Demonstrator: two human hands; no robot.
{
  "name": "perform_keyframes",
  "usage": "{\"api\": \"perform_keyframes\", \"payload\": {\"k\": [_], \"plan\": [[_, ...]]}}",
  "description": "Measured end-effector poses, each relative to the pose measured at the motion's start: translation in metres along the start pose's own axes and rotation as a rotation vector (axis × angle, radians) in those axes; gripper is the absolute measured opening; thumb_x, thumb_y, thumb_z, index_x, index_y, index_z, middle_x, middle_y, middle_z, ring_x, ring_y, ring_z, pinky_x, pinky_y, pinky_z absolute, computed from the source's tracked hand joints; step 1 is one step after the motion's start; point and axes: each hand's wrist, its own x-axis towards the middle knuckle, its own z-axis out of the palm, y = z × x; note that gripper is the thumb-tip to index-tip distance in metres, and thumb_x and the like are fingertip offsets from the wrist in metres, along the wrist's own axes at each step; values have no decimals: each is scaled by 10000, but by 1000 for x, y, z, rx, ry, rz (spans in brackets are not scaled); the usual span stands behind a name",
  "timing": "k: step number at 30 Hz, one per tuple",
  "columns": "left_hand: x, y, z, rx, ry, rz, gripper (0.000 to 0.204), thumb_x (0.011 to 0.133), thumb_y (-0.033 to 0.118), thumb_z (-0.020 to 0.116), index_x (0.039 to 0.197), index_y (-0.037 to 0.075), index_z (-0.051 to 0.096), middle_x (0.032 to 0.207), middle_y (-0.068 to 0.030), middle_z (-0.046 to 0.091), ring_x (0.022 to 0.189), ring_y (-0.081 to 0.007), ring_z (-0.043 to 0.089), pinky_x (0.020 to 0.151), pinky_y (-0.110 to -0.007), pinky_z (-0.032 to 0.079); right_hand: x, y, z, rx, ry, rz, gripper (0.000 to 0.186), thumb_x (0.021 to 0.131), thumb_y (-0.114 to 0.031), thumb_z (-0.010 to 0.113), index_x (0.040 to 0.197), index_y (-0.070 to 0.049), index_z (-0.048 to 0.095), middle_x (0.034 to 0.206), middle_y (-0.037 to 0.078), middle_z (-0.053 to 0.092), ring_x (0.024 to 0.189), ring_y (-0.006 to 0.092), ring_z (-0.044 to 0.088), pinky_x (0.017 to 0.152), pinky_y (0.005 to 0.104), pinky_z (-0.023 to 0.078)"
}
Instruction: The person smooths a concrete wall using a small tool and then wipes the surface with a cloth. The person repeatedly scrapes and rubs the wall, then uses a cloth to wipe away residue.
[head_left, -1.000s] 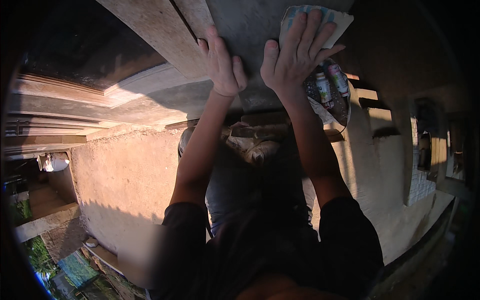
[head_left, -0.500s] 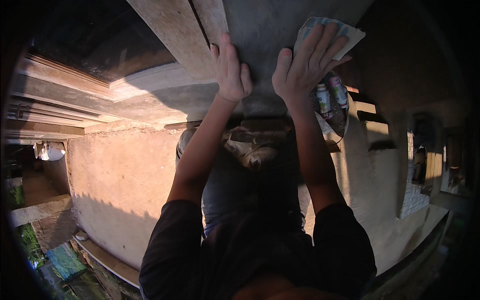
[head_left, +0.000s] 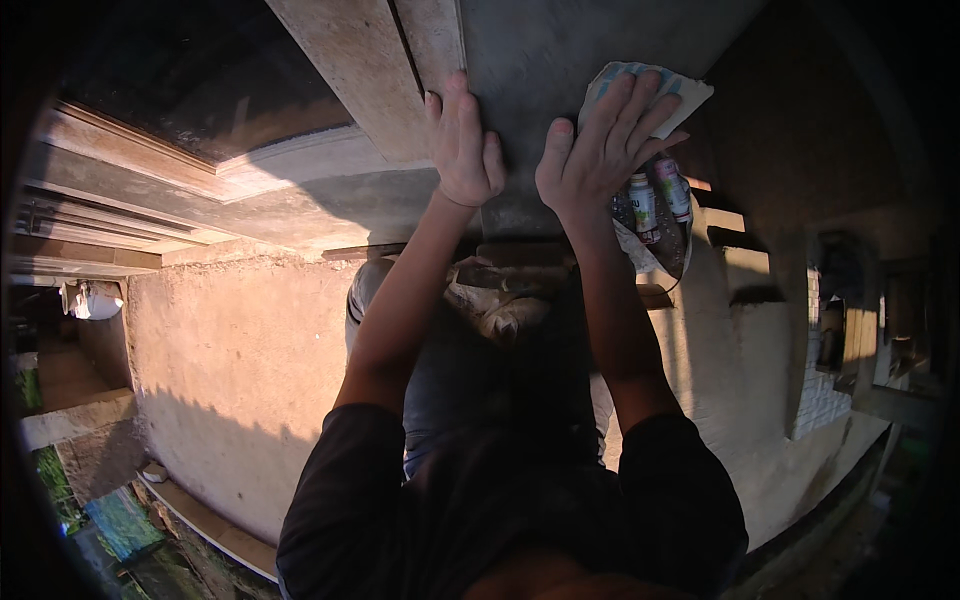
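My left hand [head_left: 463,155] lies flat with outstretched fingers at the border between a pale wooden frame [head_left: 350,70] and a grey panel [head_left: 530,60]. Nothing shows in it. On the panel's right side, my right hand [head_left: 588,160] presses an off-white sheet with blue marks [head_left: 690,98], which looks like sandpaper, under its long fingers. The thumb points up, apart from the sheet. Just below the right hand, a container holds a white bottle or can [head_left: 643,208] and a pink one [head_left: 673,190]; the right wrist partly covers it.
A sunlit tan floor [head_left: 230,340] spreads to the left, with a low ledge [head_left: 215,530] at its edge. A dark-paned window [head_left: 190,80] is at upper left. Something light brown [head_left: 505,318] sits between my legs. Step-like blocks [head_left: 747,265] stand on the right.
My right hand has slid a little down and left along the panel, and the sheet has moved with it. My left hand stays at the frame's edge.
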Motion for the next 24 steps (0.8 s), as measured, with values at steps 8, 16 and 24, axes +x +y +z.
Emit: {"api": "perform_keyframes", "payload": {"k": [8,16,24], "plan": [[2,-2,-1,20,20,36,728,897,68,503,1576,-107,308,1511,-394,454,1435,-500,459,1244,-605,189,-110,-24,-34,-66,-524,-13,593,987,-397,544,1390,38,544,1474,215,471,1431,522,324,1069,897,35],[0,1,1,20,8,2,698,923,65,473,1582,-95,308,1526,-367,458,1444,-483,455,1260,-569,171,38,-4,-17,28,41,-39,631,1068,-415,377,1495,42,460,1629,224,358,1557,513,134,1160,810,-16],[1,2,0,15,-1,-10,691,930,58,472,1580,-102,299,1490,-391,481,1421,-487,482,1255,-571,186,-74,-25,-33,-68,-361,46,653,1072,-413,360,1510,68,418,1633,263,343,1571,505,106,1148,813,-40]]}}
